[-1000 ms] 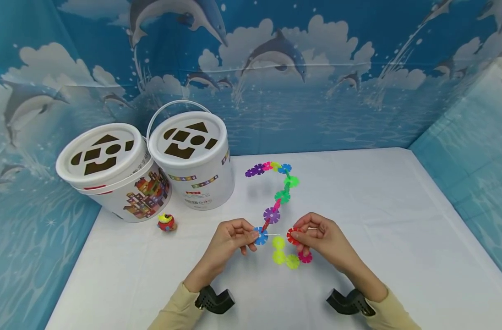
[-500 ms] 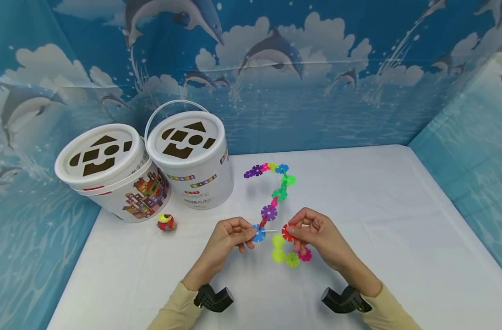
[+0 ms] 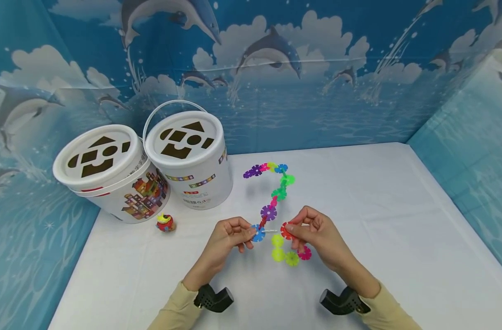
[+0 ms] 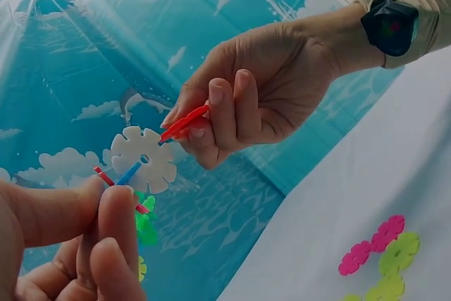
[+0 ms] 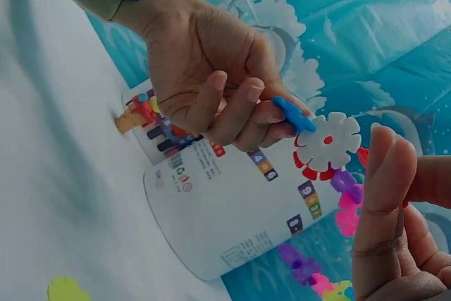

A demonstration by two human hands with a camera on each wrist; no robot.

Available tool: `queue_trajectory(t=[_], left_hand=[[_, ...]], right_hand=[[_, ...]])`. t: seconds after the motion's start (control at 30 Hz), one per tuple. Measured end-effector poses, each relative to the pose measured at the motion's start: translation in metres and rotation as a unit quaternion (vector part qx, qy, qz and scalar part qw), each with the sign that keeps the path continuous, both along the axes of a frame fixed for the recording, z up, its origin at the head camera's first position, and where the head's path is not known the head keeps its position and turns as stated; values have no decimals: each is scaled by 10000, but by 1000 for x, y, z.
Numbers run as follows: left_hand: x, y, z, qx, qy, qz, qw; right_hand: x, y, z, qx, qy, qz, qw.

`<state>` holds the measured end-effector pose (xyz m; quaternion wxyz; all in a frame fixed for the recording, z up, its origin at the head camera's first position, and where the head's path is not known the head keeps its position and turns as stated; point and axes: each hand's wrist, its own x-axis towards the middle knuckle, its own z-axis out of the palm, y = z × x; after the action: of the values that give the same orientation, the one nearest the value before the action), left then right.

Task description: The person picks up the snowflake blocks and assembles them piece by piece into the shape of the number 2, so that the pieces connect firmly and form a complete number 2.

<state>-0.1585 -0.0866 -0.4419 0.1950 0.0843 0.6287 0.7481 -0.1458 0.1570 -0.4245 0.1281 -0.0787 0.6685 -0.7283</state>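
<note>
My left hand [image 3: 234, 233] pinches a blue snowflake disc [image 3: 258, 233] at the near end of a chain of coloured discs. A white snowflake disc [image 4: 144, 160], slotted onto the blue one, points toward my right hand. In the head view it shows only as a thin edge. The chain runs away from me through a purple disc [image 3: 269, 212] and green discs [image 3: 279, 194], then curls left. My right hand [image 3: 314, 231] pinches a red snowflake disc [image 3: 286, 230] between thumb and fingers, held edge to edge with the white one; whether they touch I cannot tell.
Joined yellow discs [image 3: 278, 254] and a magenta disc [image 3: 304, 253] lie on the white table below my hands. Two white lidded buckets [image 3: 189, 172] stand at the back left. A small red-and-yellow toy figure [image 3: 166, 222] sits before them.
My right hand has moved slightly left, bringing the red disc nearer the white disc. The left hand and the chain have shifted a little left; both grips are unchanged.
</note>
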Motion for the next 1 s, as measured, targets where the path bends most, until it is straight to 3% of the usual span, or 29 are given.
queue_trajectory(t=[0.33, 0.57, 0.77, 1.0], left_hand=[[2, 5, -1, -127, 365, 29, 9992], [5, 10, -3, -193, 264, 174, 9993], [7, 13, -3, -107, 380, 346, 9986], [6, 13, -5, -177, 350, 271, 9989]], right_hand=[[3, -5, -4, 155, 286, 72, 9994], [8, -12, -11, -205, 629, -140, 9977], [11, -19, -15, -458, 925, -355, 9940], [12, -20, -15, -390, 815, -433, 9950]])
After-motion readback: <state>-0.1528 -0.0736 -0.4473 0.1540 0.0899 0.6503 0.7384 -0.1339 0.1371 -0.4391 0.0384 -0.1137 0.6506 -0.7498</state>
